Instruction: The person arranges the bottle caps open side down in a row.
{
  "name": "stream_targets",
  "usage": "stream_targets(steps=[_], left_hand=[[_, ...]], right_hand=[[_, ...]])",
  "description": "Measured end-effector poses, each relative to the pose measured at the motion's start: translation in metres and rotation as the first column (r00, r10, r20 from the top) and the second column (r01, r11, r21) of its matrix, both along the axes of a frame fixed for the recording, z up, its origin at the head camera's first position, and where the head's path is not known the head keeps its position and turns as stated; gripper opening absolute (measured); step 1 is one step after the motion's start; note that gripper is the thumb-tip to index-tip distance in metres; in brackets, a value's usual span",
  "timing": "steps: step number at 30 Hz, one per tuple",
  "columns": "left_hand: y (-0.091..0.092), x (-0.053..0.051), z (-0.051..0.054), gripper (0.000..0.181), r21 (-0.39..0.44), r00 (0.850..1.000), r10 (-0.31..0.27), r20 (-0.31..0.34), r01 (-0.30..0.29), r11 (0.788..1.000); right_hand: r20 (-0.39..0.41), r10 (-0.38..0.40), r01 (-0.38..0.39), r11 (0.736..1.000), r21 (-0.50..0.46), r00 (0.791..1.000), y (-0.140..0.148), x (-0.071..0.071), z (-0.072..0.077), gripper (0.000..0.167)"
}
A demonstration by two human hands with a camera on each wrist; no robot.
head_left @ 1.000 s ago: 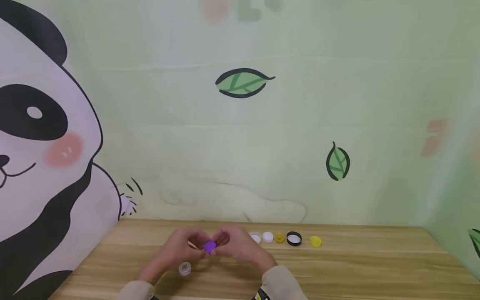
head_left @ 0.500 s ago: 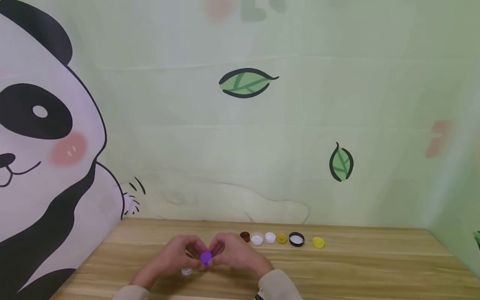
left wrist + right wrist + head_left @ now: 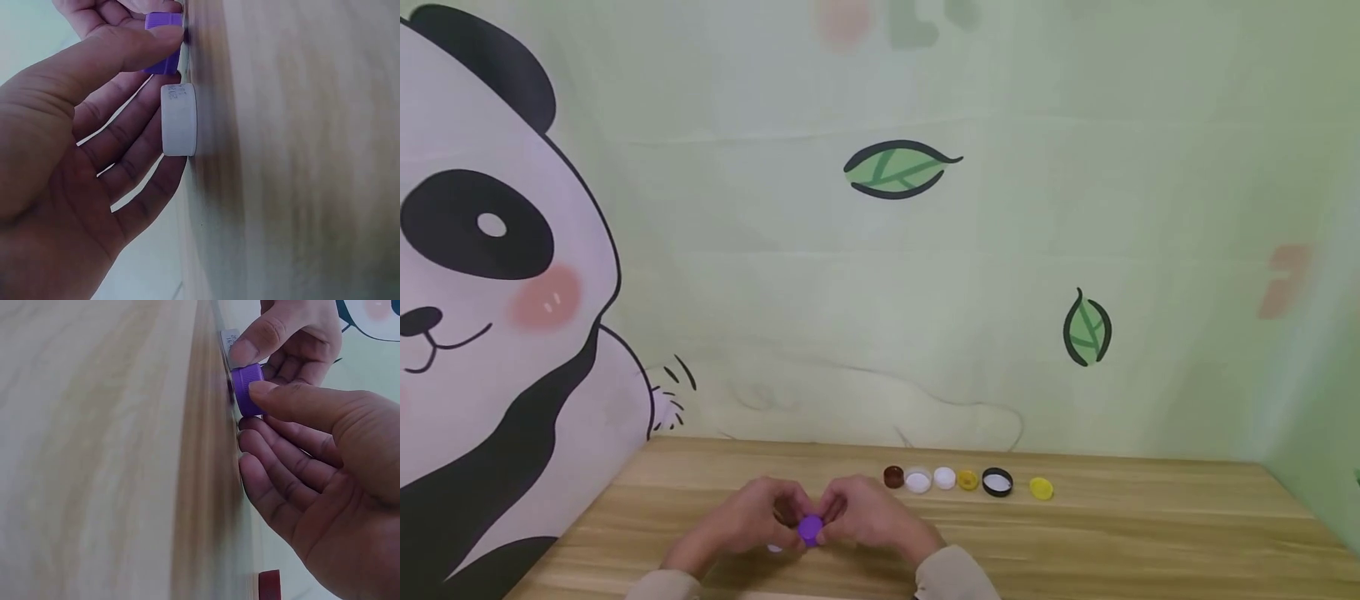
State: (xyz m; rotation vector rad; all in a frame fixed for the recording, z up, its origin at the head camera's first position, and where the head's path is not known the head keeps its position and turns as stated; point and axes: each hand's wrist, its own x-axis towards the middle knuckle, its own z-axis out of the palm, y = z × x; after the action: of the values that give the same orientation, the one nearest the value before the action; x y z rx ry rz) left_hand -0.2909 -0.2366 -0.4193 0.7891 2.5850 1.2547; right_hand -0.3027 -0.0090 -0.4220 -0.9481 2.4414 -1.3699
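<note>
1. Left hand [image 3: 752, 517]: thumb and fingertips pinch one side of the purple cap [image 3: 810, 530]; the remaining fingers are gently bent and slightly spread.
2. Right hand [image 3: 865, 517]: thumb and fingers pinch the same cap from the opposite side.
3. Purple cap: held between the two hands, low over the wooden table [image 3: 1112, 542]; whether its edge touches the wood cannot be told.
4. White cap [image 3: 179, 120]: lies on the table just beside the purple one, before the left fingers; dark printed marks show on its side.
5. Row of caps, toward the back and to the person's right, in order: dark red-brown [image 3: 893, 477], clear-rimmed white [image 3: 917, 481], plain white [image 3: 944, 478], amber [image 3: 967, 480], black-rimmed [image 3: 997, 482] and, slightly apart, bright yellow [image 3: 1041, 488].
6. Backdrop [image 3: 760, 300]: pale green, printed with a panda [image 3: 580, 400] and leaves [image 3: 898, 169].
</note>
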Motion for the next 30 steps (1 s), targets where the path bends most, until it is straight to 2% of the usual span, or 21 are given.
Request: stream_targets(steps=[10,18,23,26,30], left_hand=[[-0.001,0.002,-0.002,0.027,-0.039,1.0,0.006,0.009,-0.006,0.999],[-0.004,0.002,0.0,0.031,-0.051,1.0,-0.011,-0.013,0.01,0.999],[-0.003,0.002,0.004,0.03,-0.049,1.0,-0.007,-0.005,0.006,0.999],[-0.001,0.002,0.007,0.028,-0.06,1.0,0.028,-0.006,-0.028,0.998],[0.005,0.0,0.012,0.034,-0.083,0.994,0.088,-0.057,-0.093,0.992]], right_hand=[[0.003,0.0,0.0,1.0,0.022,1.0,0.0,0.003,-0.001,0.022],[0.001,0.022,-0.022,0.999,0.025,1.0,-0.001,0.001,-0.002,0.022],[0.011,0.039,-0.04,0.999,0.02,0.999,0.002,0.001,0.0,0.021],[-0.017,0.036,-0.036,0.999,0.024,0.999,0.005,0.002,0.005,0.017],[-0.122,0.0,0.005,0.999,0.036,0.993,0.012,-0.003,0.011,0.014]])
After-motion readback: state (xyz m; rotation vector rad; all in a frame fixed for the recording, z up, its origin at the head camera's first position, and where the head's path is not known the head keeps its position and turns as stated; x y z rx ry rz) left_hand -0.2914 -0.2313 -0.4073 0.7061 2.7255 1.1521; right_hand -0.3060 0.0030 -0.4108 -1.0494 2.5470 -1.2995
